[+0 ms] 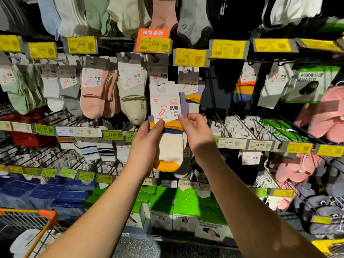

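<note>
A pack of cream socks point(170, 148) with yellow toe, yellow cuff and navy stripe hangs in front of a shop rack, a white card label point(164, 101) on top. My left hand point(149, 144) grips the pack from the left, thumb on the yellow cuff. My right hand point(195, 131) pinches the label's lower right corner and the cuff. More packs of the same sock point(191, 90) hang on the hook right behind.
Rows of sock packs hang on hooks point(96, 90) with yellow price tags point(189, 56) above. Green boxes point(178, 205) fill the lower shelf, blue packs point(46, 192) lie lower left. An orange trolley basket point(31, 226) stands at bottom left. Pink plush items point(327, 116) hang at right.
</note>
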A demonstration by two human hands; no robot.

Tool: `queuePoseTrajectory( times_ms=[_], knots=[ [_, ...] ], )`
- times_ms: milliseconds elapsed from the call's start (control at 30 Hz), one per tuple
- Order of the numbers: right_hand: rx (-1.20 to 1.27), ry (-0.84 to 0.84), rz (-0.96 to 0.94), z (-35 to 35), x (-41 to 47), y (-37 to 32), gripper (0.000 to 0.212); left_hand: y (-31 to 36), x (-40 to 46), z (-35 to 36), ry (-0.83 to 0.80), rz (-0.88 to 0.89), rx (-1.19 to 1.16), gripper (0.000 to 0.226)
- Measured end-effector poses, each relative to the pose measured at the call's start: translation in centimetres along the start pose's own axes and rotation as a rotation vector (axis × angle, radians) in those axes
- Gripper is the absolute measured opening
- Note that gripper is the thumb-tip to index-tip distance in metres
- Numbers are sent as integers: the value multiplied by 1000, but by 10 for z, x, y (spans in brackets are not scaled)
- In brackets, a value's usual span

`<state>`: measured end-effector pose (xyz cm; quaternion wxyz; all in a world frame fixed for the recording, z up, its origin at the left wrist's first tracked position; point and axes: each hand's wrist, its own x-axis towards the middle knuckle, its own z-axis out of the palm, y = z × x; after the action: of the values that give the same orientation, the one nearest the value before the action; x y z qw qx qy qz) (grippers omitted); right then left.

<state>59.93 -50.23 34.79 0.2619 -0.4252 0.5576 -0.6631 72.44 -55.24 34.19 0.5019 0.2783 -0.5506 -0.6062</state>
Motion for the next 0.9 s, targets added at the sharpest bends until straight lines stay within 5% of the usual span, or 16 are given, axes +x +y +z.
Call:
queuePoseTrajectory(
  times_ms=[133,667,900],
  knots=[
    [53,-61,4,0,0,1,2,-4,1,-1,-30,-12,-41,18],
    [307,-135,145,-6,13,9,19,0,5,-5,29,12,-10,19],
    [177,30,61,-32,49,5,46,-4,13,-21,133,44,8,20]
  ],
)
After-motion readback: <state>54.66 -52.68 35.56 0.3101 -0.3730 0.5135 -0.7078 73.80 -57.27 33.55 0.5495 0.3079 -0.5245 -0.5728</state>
